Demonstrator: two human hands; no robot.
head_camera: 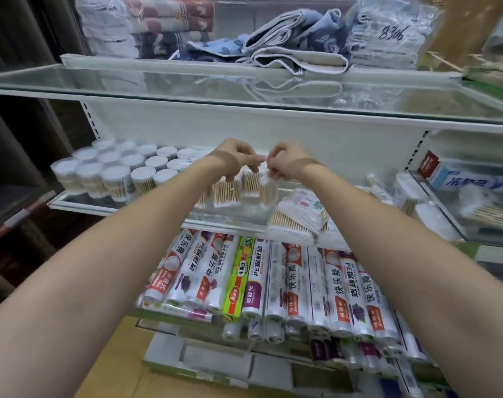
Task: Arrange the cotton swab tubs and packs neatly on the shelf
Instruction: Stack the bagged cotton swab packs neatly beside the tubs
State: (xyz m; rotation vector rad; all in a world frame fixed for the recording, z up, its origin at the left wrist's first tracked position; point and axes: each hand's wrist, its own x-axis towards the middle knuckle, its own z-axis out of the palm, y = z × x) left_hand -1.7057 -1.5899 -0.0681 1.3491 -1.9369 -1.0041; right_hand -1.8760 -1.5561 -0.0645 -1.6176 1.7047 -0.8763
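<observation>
Item 1, nearest: cling-film rolls (273, 282) stacked on the lower shelf, directly under your work. Anything you drop lands here or rolls to the floor.

Item 2, middle shelf (81, 203), near right: loose cotton swab packs (296, 222) heaped flat and overhanging the front edge. Risk: a brush of your right forearm tips them off.

Item 3, middle shelf, centre: a row of upright swab packs (238, 189), standing close together and leaning a little. Your left hand (236, 159) has its fingers curled down onto the pack tops; your right hand (281, 165) pinches the top of the rightmost pack. Exactly how firm either grip is, you cannot tell from here. Risk: pulling one thin plastic pack drags its neighbours over like dominoes.

Item 4, far left: cotton swab tubs (115, 173) in tidy rows, well apart from your hands. Risk: low, unless your left elbow swings wide.
</observation>
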